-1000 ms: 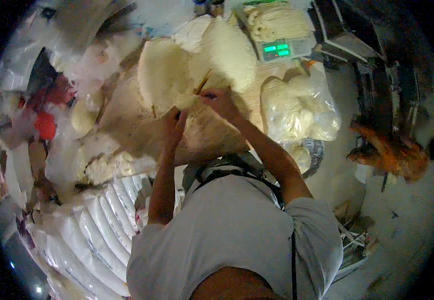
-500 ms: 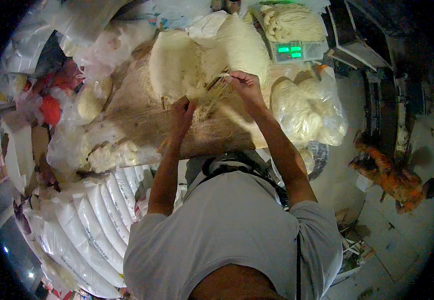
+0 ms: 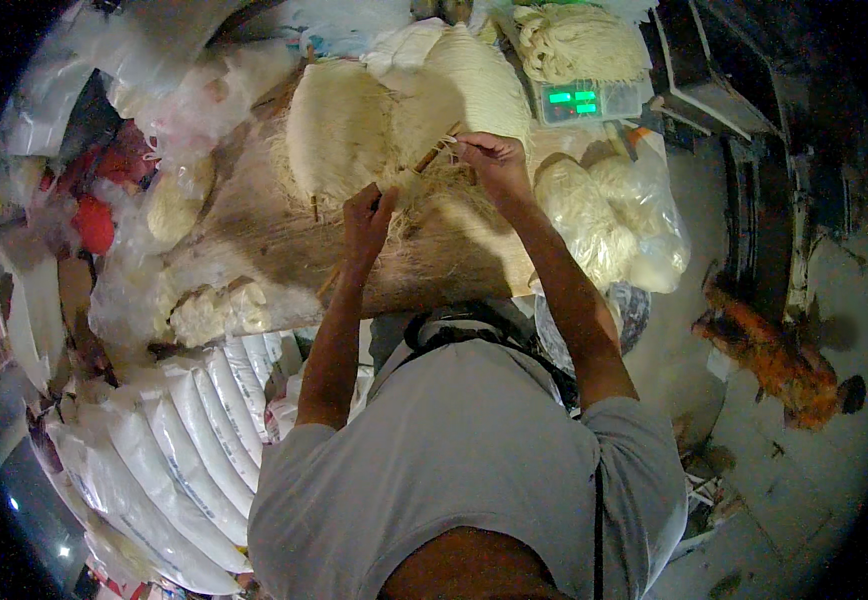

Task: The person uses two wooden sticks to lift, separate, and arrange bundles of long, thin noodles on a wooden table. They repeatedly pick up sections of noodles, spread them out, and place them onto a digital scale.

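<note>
A thin brown stick (image 3: pixel 428 160) slants over the table, with pale fine strands, which look like noodles, clinging to its middle. My left hand (image 3: pixel 367 222) is closed around this stick; its lower end shows beside my left wrist. My right hand (image 3: pixel 496 163) pinches a few whitish strands next to the upper part of the stick. Just beyond my hands lies a thick sheet of fine cream noodles (image 3: pixel 337 130), and another noodle bundle (image 3: pixel 479 80) rests to its right. Loose broken strands (image 3: pixel 434 200) are scattered on the wood under my hands.
A scale (image 3: pixel 589 102) with a green display stands at the back right, noodles on top. Bagged noodles (image 3: pixel 604 215) sit at the wooden table's (image 3: pixel 454 270) right edge. Plastic bags (image 3: pixel 209 100) crowd the left. White sacks (image 3: pixel 184 430) are stacked below. A furry orange-brown animal (image 3: pixel 774 355) is on the floor.
The stick shows more clearly between my hands, and my left hand has turned slightly. My right hand has shifted a little and still pinches strands. The whole view has moved slightly.
</note>
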A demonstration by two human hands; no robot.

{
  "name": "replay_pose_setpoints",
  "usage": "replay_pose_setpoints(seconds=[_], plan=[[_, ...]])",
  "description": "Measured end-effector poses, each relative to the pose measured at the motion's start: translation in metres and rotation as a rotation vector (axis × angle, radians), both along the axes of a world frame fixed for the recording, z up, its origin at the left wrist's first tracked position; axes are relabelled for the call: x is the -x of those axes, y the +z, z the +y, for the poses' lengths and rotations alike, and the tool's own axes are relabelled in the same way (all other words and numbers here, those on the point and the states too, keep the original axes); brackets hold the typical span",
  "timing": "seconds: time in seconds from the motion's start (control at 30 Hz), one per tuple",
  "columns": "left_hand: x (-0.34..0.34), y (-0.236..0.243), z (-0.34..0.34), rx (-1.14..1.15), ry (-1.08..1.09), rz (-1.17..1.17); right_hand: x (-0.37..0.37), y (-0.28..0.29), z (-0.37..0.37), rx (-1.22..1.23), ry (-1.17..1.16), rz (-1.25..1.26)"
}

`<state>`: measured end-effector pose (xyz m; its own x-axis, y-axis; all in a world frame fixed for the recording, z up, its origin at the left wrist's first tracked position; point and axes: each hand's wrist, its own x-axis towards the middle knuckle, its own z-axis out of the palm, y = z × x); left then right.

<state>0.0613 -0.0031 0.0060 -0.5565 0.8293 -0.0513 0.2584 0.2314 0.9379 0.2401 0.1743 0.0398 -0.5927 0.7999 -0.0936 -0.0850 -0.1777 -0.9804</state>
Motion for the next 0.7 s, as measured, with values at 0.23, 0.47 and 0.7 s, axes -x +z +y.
replay_pose_setpoints(seconds=[0.23,0.47,0.7], plan=[[0.002,-0.012,0.009,-0.045,-0.031,-0.075,-0.008,0.001,0.013,0.057,-0.006,-0.066],[-0.002,-0.006,0.017,-0.047,-0.012,-0.169,-0.008,0.001,0.015,0.111,-0.035,-0.012],[0.001,0.0,0.018,-0.029,-0.024,-0.298,-0.007,0.0,0.019,0.097,0.019,-0.024]])
